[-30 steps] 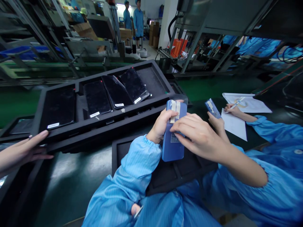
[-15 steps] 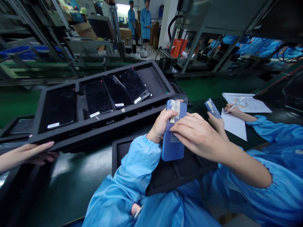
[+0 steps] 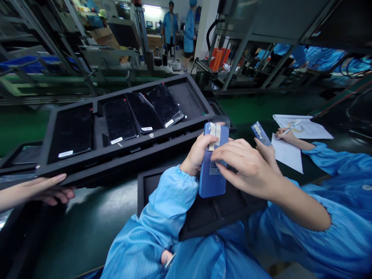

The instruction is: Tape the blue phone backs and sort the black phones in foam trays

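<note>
My left hand (image 3: 195, 155) is closed around the left side of a blue phone (image 3: 210, 180), its thumb on the phone's back. Two strips of pale tape (image 3: 217, 133) run along the upper part of that back, and a printed label (image 3: 214, 168) lies lower down. Over the phone's middle, my right hand (image 3: 247, 164) has its fingers bent and pinched together close to the label. Whatever is between those fingertips is hidden. Below the phone sits a black compartmented tray (image 3: 200, 217) in front of my body.
A black foam tray (image 3: 122, 164) holds several dark-screened phones (image 3: 143, 112). Another person's hand (image 3: 37, 190) touches its left corner. At right, a co-worker holds a blue phone (image 3: 261, 133) and writes with a pen on white paper (image 3: 287, 153). Machine frames stand behind the green belt (image 3: 252, 106).
My right hand has shifted slightly right, its fingers more bent, while the phone stays nearly still in my left. The left person's fingers have moved a little. Two people in the background have turned and shifted.
</note>
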`<state>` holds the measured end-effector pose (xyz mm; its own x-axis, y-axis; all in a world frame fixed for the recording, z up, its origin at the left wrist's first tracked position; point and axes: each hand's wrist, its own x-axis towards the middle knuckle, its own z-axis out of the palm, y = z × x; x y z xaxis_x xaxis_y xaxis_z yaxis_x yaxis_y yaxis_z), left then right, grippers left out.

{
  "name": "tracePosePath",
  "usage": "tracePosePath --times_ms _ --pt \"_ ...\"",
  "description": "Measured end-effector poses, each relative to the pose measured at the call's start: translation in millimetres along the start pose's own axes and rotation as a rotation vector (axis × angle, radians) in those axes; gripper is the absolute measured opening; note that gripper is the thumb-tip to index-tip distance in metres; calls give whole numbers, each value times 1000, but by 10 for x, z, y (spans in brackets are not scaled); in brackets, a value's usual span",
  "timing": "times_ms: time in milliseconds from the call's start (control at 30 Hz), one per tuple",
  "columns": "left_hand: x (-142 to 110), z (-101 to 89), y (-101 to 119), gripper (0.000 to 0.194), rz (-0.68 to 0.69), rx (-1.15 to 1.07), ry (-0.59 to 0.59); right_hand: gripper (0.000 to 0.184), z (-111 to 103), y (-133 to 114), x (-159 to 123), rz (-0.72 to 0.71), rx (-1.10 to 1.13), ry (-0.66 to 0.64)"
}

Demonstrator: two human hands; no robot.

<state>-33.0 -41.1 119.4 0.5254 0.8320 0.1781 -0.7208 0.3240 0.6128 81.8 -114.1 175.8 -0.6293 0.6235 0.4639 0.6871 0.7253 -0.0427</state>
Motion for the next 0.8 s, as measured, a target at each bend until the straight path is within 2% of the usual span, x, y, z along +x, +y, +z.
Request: tracePosePath --times_ms 467,800 --pt "-30 61 18 12 15 101 127 18 1 15 -28 2 -66 -95" --pt "-50 72 14 14 -23 32 144 27 3 -50 -42 -38 -179 -60"
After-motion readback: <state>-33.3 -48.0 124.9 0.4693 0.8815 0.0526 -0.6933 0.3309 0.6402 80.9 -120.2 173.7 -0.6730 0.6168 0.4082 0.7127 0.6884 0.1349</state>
